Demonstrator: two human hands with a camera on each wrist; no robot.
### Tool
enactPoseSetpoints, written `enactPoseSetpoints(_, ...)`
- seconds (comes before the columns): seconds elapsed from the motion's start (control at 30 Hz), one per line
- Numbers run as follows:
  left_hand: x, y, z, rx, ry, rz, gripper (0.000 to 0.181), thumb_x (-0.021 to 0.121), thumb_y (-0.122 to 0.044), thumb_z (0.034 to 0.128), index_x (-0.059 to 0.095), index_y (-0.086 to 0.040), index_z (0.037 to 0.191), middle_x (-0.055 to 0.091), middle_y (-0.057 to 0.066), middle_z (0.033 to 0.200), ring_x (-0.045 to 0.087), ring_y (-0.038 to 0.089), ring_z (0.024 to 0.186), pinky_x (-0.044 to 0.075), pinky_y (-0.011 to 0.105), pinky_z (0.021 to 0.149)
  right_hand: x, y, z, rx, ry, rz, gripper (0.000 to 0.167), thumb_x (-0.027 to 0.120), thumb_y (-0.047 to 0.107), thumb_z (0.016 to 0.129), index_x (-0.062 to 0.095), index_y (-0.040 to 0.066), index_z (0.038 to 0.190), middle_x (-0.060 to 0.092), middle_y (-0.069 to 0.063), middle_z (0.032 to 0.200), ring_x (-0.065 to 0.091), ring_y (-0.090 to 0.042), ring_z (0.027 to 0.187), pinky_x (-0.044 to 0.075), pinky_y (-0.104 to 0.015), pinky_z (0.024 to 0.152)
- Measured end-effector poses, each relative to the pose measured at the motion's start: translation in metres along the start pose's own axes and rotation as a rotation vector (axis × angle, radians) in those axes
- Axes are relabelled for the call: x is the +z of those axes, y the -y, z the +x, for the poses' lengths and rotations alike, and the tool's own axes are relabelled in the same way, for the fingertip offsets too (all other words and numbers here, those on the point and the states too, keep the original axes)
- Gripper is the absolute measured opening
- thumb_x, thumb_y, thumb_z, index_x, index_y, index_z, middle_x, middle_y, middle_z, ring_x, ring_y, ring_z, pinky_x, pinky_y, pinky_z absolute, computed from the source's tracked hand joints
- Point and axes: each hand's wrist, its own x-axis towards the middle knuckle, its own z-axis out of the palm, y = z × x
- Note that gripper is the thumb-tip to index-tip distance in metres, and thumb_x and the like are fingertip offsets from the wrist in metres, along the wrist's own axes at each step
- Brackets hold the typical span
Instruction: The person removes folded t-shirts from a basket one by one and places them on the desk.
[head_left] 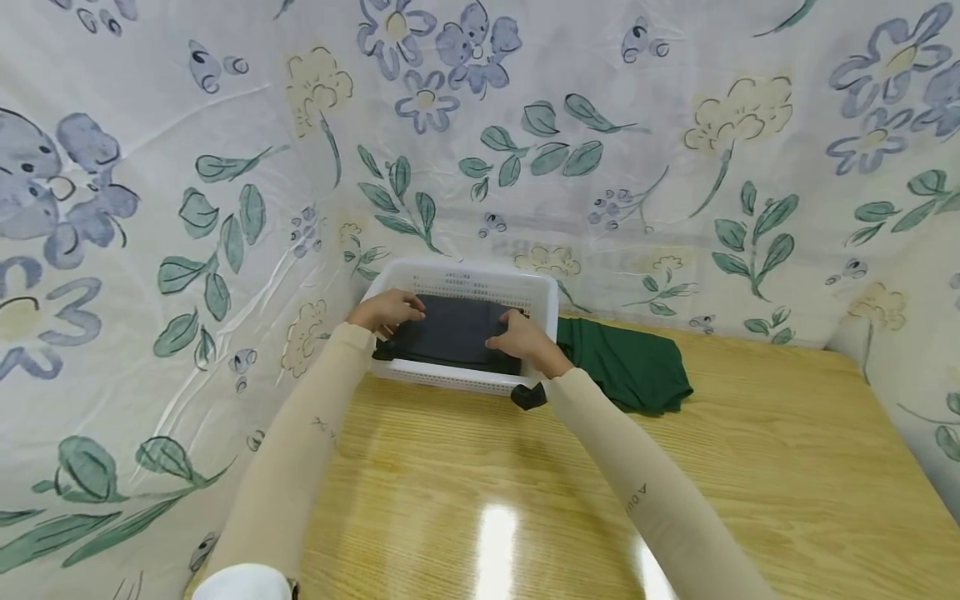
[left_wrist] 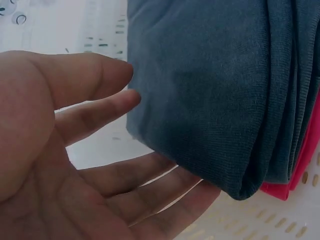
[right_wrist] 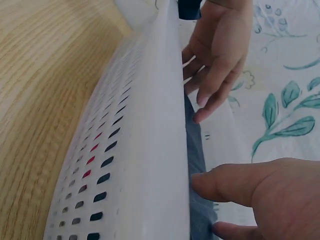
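A folded dark blue-grey cloth (head_left: 450, 332) lies inside a white perforated basket (head_left: 450, 377). My left hand (head_left: 388, 310) is at the cloth's left end; in the left wrist view its fingers are loosely extended, some reaching beneath the folded cloth (left_wrist: 200, 90). Part of a red cloth (left_wrist: 307, 165) shows under it. At the right end, my right hand (head_left: 523, 337) has its thumb over the cloth; in the right wrist view the thumb and a finger of the right hand (right_wrist: 265, 200) touch the cloth's edge, neither curled round it.
A dark green cloth (head_left: 626, 362) lies on the wooden table (head_left: 450, 467) just right of the basket. Floral fabric (head_left: 525, 192) hangs behind the basket and along the left side. Dark straps hang at both wrists near the basket's front rim.
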Motion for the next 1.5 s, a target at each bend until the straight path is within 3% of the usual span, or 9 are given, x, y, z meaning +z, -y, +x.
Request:
enactPoseSetpoints(0.17,0.000,0.001,0.002,-0.020,0.040,0.015,0.045,0.050,-0.022,0.1087,0.050,0.000,0.147,0.037,0.029,0.155,0.049,0.050,0.128,0.055,0.048,0.090,0.002,-0.002,0.003,0.033,0.014,0.039,0.065,0.070,0.023,0.100,0.038,0.007,0.154,0.046,-0.017,0.153,0.047,-0.037,0.139,0.043,-0.052,0.109)
enactPoseSetpoints(0.3,-0.001,0.003,0.001,-0.009,0.035,0.002,0.041,0.053,-0.020,0.1078,0.054,0.001,0.143,0.040,0.027,0.152,0.050,0.043,0.127,0.053,0.049,0.093,0.003,-0.004,0.005,-0.002,-0.017,0.076,0.059,0.071,0.016,0.099,0.043,0.007,0.150,0.047,-0.017,0.152,0.049,-0.037,0.136,0.044,-0.052,0.107)
enactPoseSetpoints(0.47,0.000,0.006,0.004,0.014,0.016,-0.075,0.039,0.057,-0.013,0.1062,0.056,0.004,0.141,0.046,0.024,0.144,0.055,0.032,0.114,0.051,0.045,0.093,0.006,-0.011,0.014,-0.042,-0.083,0.173,0.049,0.071,0.011,0.098,0.053,0.008,0.144,0.046,-0.017,0.152,0.050,-0.036,0.134,0.046,-0.050,0.106)
enactPoseSetpoints(0.63,0.003,0.003,0.008,0.002,0.011,-0.151,0.038,0.063,-0.012,0.1035,0.059,0.003,0.139,0.050,0.021,0.137,0.059,0.023,0.097,0.053,0.036,0.082,0.006,-0.015,0.016,-0.049,-0.079,0.220,0.047,0.071,0.013,0.098,0.056,0.009,0.142,0.045,-0.016,0.153,0.049,-0.035,0.135,0.044,-0.050,0.107)
enactPoseSetpoints(1.0,0.004,0.002,0.006,0.006,-0.029,-0.133,0.035,0.067,-0.006,0.0998,0.064,-0.002,0.135,0.047,0.022,0.138,0.054,0.029,0.103,0.052,0.043,0.083,0.005,-0.014,0.015,-0.124,-0.110,0.195,0.045,0.075,0.012,0.095,0.060,0.013,0.137,0.047,-0.014,0.151,0.053,-0.033,0.128,0.048,-0.048,0.102)
enactPoseSetpoints(1.5,-0.004,-0.008,-0.005,0.055,-0.094,-0.170,0.034,0.067,-0.005,0.0998,0.065,-0.003,0.134,0.043,0.022,0.147,0.053,0.028,0.101,0.049,0.036,0.077,-0.009,-0.012,0.008,-0.242,-0.142,0.227,0.042,0.075,0.015,0.096,0.063,0.019,0.136,0.047,-0.010,0.153,0.053,-0.031,0.131,0.050,-0.047,0.101)
